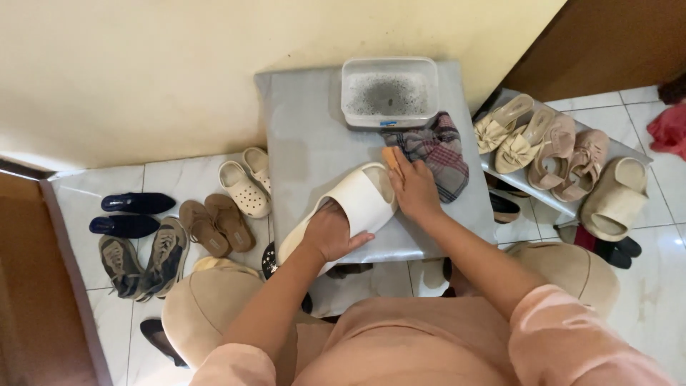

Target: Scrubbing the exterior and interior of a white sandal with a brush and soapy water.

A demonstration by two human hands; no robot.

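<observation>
Currently the cream slide sandal (354, 204) lies diagonally on the grey covered stand (300, 121), toe toward the plaid cloth (437, 151). Left hand (330, 232) grips the sandal's heel end, fingers tucked inside. Right hand (413, 187) presses a small orange pad (390, 156) at the toe, fingers closed on it. Risk: loose heel grip lets the sandal slide off the stand's front edge. Both forearms extend forward, wrists low.

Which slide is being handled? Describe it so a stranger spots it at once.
Start at the grey padded board against the cream wall. On its near half lies a chunky cream-white foam slide sandal, with the left hand tucked inside it and the right hand at its toe. Unlike the floor shoes, it lies alone without its pair.
</observation>
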